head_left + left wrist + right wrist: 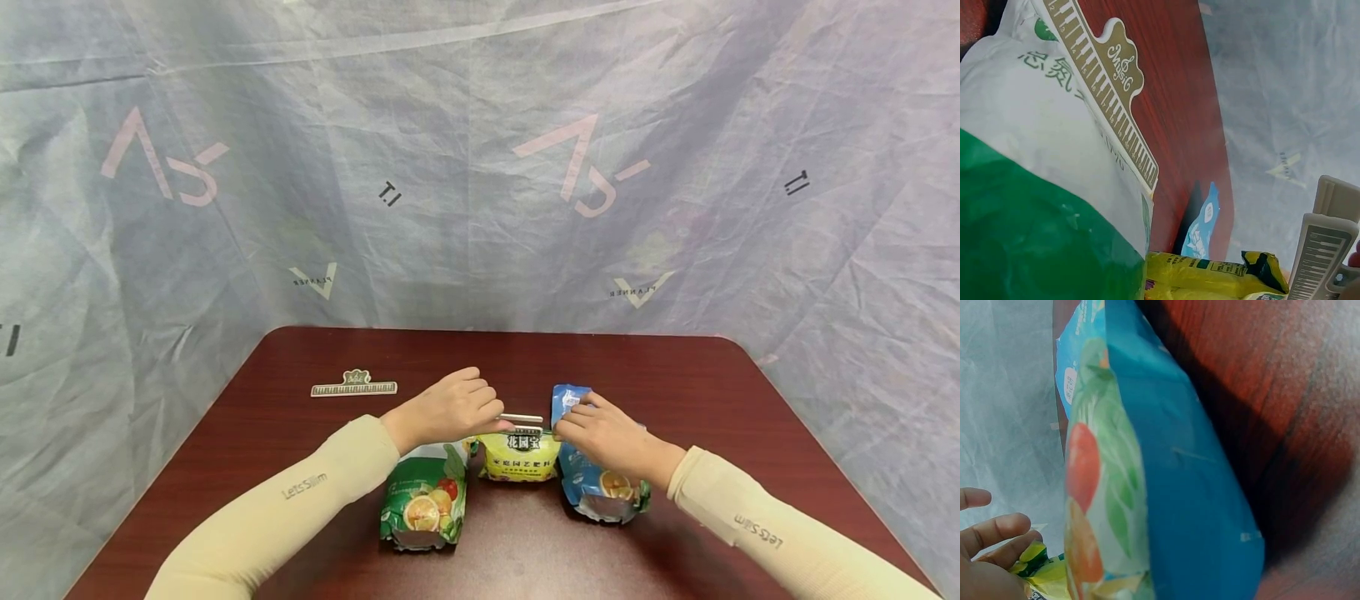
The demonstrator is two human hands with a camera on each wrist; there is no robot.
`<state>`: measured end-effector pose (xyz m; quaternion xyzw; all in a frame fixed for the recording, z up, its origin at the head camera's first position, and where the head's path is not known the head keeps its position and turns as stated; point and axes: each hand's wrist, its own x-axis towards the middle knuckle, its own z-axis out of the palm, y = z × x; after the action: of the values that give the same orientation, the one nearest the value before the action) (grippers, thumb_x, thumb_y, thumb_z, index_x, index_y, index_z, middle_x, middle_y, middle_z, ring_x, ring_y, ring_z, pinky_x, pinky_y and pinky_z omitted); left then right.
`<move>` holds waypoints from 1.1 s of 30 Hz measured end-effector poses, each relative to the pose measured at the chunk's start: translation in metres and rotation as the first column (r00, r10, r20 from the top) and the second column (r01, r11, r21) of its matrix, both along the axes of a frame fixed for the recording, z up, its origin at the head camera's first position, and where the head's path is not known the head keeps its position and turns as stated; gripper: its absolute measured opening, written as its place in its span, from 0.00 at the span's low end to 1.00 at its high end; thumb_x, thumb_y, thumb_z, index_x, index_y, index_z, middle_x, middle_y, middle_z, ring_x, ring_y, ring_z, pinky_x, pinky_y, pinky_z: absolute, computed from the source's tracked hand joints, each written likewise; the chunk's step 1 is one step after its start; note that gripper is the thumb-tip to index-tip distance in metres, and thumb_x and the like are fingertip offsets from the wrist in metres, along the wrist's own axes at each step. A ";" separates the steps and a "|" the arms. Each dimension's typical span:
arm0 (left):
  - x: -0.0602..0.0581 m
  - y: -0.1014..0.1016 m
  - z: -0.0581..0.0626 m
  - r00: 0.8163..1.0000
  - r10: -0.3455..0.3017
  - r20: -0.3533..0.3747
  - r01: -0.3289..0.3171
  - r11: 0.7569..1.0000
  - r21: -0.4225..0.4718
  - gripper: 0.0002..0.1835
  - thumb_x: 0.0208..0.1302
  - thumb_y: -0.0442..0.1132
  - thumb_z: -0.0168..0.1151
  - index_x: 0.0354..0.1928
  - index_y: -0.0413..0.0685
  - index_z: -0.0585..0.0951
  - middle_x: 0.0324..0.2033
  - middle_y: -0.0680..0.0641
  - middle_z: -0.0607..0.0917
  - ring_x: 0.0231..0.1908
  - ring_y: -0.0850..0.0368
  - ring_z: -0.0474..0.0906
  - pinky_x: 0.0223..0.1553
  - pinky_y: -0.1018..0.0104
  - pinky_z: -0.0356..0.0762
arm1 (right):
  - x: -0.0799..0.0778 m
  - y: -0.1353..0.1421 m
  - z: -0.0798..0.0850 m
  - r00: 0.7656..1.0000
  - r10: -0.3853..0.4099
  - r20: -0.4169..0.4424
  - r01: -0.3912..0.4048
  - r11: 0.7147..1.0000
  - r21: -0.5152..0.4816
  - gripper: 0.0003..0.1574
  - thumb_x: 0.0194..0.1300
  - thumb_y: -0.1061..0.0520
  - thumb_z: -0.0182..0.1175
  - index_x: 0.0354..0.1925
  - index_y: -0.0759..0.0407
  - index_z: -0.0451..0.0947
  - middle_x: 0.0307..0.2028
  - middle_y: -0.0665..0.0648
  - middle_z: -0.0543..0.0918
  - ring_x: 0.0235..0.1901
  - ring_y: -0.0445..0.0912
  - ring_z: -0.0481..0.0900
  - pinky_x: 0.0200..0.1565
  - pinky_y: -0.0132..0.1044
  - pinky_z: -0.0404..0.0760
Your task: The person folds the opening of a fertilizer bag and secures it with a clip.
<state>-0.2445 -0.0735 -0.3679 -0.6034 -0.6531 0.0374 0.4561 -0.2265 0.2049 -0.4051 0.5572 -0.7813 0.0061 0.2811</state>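
Note:
My left hand (463, 406) grips a piano-key bag clip (523, 431) just above the top edge of a yellow bag (521, 462) with Chinese print. The clip's two bars (1322, 250) stand apart in the left wrist view. My right hand (603, 432) pinches the right top corner of the yellow bag, whose dark green corner (1035, 553) shows beside the fingers in the right wrist view. A blue bag (592, 479) with fruit pictures stands under my right hand. A green and white bag (426, 492) stands below my left wrist, its top partly hidden by the arm.
A second piano-key clip (354, 386) lies on the dark red table (675, 375) at the back left. Grey printed sheeting (465, 208) hangs behind the table and at both sides. The blue bag's top flap (567, 402) sticks up behind my right hand.

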 end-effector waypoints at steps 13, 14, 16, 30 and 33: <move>0.002 0.008 0.001 0.998 -0.021 -0.051 0.020 0.999 -0.027 0.18 0.61 0.54 0.57 0.21 0.51 0.69 0.15 0.55 0.68 0.16 0.63 0.61 0.25 0.67 0.58 | -0.002 -0.001 0.001 1.000 -0.006 0.018 0.007 1.000 -0.013 0.20 0.74 0.49 0.36 0.32 0.51 0.72 0.26 0.44 0.77 0.28 0.40 0.72 0.39 0.39 0.67; 0.002 0.008 0.001 0.998 -0.024 -0.062 0.022 0.999 -0.031 0.18 0.62 0.54 0.55 0.20 0.52 0.69 0.15 0.55 0.68 0.16 0.63 0.61 0.24 0.67 0.58 | -0.002 -0.001 0.001 1.000 -0.006 0.018 0.006 1.000 -0.015 0.21 0.74 0.48 0.35 0.33 0.51 0.72 0.27 0.44 0.77 0.28 0.40 0.72 0.39 0.39 0.68; 0.001 0.009 -0.001 0.996 -0.032 -0.082 0.029 0.999 -0.034 0.19 0.65 0.53 0.51 0.20 0.52 0.68 0.14 0.56 0.68 0.15 0.63 0.60 0.24 0.67 0.58 | -0.003 0.000 0.000 1.000 -0.004 0.018 0.004 1.000 -0.015 0.20 0.74 0.49 0.36 0.33 0.50 0.72 0.27 0.44 0.77 0.28 0.39 0.72 0.39 0.38 0.68; -0.005 0.016 -0.007 0.996 -0.003 -0.084 -0.002 0.999 -0.051 0.19 0.60 0.55 0.57 0.21 0.51 0.69 0.14 0.55 0.70 0.15 0.63 0.62 0.24 0.67 0.58 | -0.006 0.001 -0.001 0.999 0.018 0.046 -0.016 0.999 -0.052 0.04 0.65 0.52 0.56 0.32 0.49 0.73 0.26 0.42 0.75 0.26 0.37 0.71 0.36 0.36 0.66; -0.006 0.018 -0.009 0.997 -0.001 -0.081 -0.003 0.999 -0.054 0.19 0.61 0.55 0.56 0.20 0.52 0.69 0.13 0.55 0.70 0.14 0.63 0.63 0.23 0.67 0.58 | -0.007 0.001 -0.002 0.999 0.017 0.050 -0.014 0.998 -0.059 0.05 0.63 0.52 0.57 0.32 0.50 0.73 0.25 0.43 0.75 0.25 0.37 0.71 0.37 0.36 0.67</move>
<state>-0.2504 -0.0554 -0.3769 -0.6132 -0.6331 0.0794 0.4656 -0.2332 0.2061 -0.4068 0.5545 -0.7832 0.0454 0.2776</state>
